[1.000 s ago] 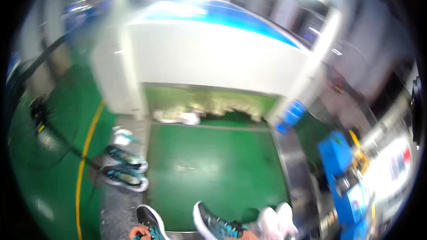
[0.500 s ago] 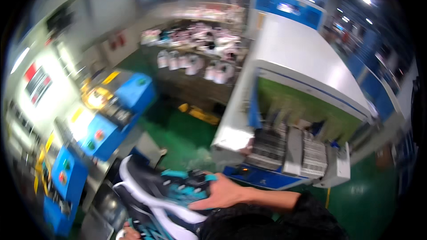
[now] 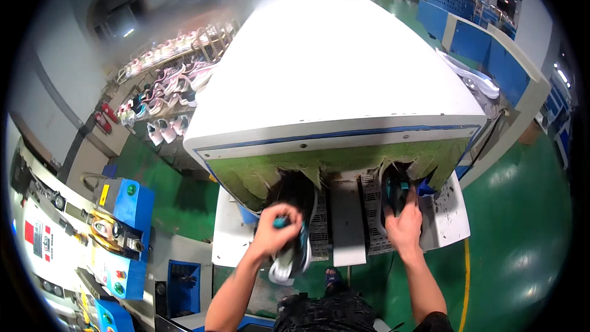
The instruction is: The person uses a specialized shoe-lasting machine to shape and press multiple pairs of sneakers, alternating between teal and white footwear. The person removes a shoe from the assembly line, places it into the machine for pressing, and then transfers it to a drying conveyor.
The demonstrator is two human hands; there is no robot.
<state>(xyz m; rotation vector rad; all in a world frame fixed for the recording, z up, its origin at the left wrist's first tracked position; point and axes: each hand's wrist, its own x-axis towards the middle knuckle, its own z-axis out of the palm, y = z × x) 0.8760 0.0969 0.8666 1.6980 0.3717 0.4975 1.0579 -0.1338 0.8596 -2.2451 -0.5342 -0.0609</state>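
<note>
Standing on a green floor [image 3: 507,249] before a white tunnel machine [image 3: 344,64]; reaching both forearms [image 3: 236,292] forward; curling the left hand [image 3: 276,229] closed on a black-and-teal sneaker [image 3: 307,206] partly under green flaps [image 3: 236,177]; laying the half-open right hand [image 3: 404,224] on a dark sneaker [image 3: 386,193] farther right, gripping or merely touching, impossible to tell.

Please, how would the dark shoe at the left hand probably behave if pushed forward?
The dark shoe would probably keep its outline, as its white sole looks moulded. Its upper looks like fabric and may give under the left hand. The ragged green curtain hangs close around it and could rub.
</note>
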